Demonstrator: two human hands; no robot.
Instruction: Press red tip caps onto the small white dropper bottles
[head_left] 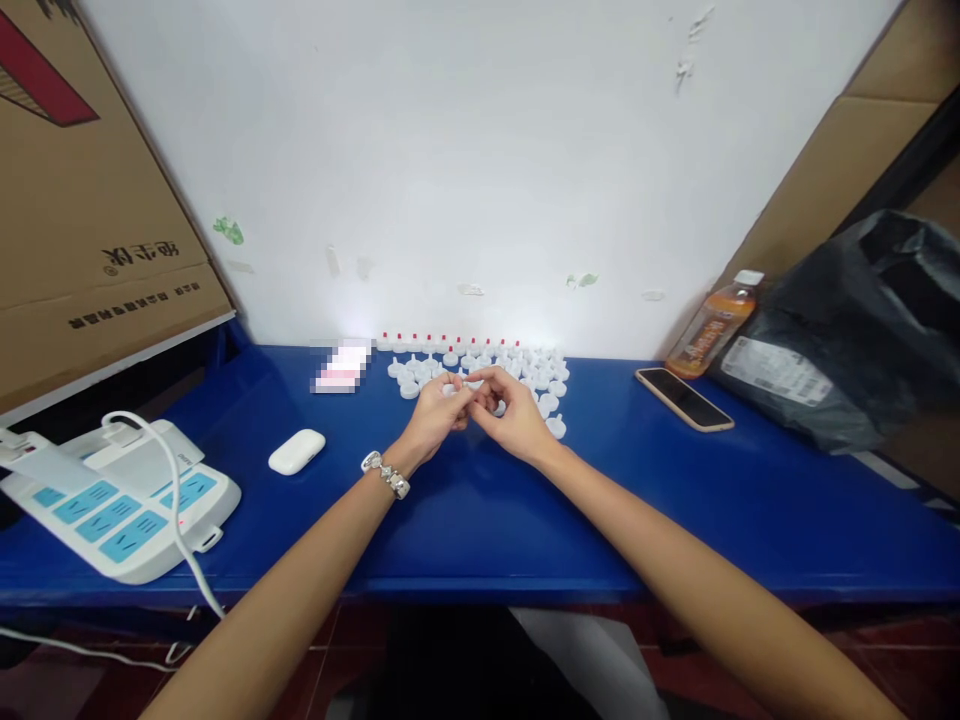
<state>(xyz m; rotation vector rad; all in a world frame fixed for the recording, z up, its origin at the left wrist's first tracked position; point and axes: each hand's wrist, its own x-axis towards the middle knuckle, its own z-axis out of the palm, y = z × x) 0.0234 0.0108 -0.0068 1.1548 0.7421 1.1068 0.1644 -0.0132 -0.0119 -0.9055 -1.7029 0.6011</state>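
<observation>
Above the middle of the blue table (pixel 480 540), my left hand (pixel 439 408) and my right hand (pixel 510 408) meet at the fingertips. Both are closed in a pinch; whatever sits between the fingers is too small and covered to make out. Just beyond them lies a loose spread of white plastic nozzle caps (pixel 541 380), some partly hidden behind my hands. Along the wall stands a row of white caps with red tips (pixel 429 343). One more red-tipped cap (pixel 450 356) is set slightly in front of that row.
To the left are a white earbud case (pixel 297 452), a power strip (pixel 127 500) with a white cable, and a blurred card (pixel 341 366). A phone (pixel 684 400), an orange drink bottle (pixel 712 325) and a black plastic bag (pixel 847 330) lie right. Cardboard (pixel 97 200) leans at left.
</observation>
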